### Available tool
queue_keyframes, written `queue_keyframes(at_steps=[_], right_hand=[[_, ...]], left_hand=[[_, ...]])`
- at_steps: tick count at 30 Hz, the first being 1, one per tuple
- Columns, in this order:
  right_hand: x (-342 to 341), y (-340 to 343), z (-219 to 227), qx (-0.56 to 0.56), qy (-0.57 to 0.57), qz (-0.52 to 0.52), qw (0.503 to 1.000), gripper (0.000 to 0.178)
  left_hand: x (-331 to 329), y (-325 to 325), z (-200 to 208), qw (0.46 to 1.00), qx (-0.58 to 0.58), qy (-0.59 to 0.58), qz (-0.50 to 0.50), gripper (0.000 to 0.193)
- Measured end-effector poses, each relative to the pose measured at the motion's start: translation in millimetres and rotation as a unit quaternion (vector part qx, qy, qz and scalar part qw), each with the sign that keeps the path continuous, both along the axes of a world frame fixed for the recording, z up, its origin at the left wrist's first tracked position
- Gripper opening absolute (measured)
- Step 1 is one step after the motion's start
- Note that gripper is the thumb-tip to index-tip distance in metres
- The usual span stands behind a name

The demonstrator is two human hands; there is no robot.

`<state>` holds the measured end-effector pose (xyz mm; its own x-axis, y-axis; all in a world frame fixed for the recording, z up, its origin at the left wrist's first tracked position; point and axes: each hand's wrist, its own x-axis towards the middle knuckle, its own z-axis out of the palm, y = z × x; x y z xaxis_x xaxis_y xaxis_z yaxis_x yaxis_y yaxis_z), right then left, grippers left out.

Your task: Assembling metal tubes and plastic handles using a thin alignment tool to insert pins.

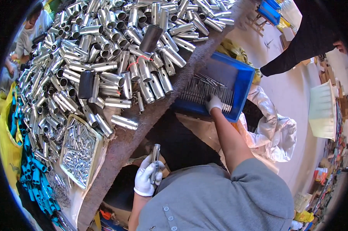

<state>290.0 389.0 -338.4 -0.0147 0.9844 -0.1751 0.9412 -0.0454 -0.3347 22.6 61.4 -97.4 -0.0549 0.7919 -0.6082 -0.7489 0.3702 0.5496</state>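
My left hand [144, 180], in a white glove, is closed around a shiny slotted metal tube [156, 154] held upright in front of my body. My right hand [214, 103], also gloved, reaches into a blue plastic bin [241, 90] to the right of the table. It touches thin metal rods [193, 91] laid side by side in the bin. Its fingertips are partly hidden, so whether it grips a rod does not show. A large heap of similar metal tubes [104, 65] covers the table.
A pale tray [99, 152] of small metal parts stands on the table, left of its worn edge [120, 144]. Turquoise tubes [35, 181] lie beyond it at the left. Silvery sheeting [284, 138] sits right of the bin. Another person's dark-clothed leg [293, 54] is at upper right.
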Motion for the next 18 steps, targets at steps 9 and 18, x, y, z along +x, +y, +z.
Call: queue_keyframes(at_steps=[9,18], right_hand=[[12.4,-16.4,75.7,0.048,0.45,-0.084,0.888,0.031],[-88.7,-94.0,311.7,-0.237,0.615,0.205,0.724,0.011]], left_hand=[[-9.6,-2.6,15.3,0.995,0.044,-0.081,0.033,0.047],[-28.7,-24.8,49.3,0.985,0.139,-0.085,0.053,0.049]])
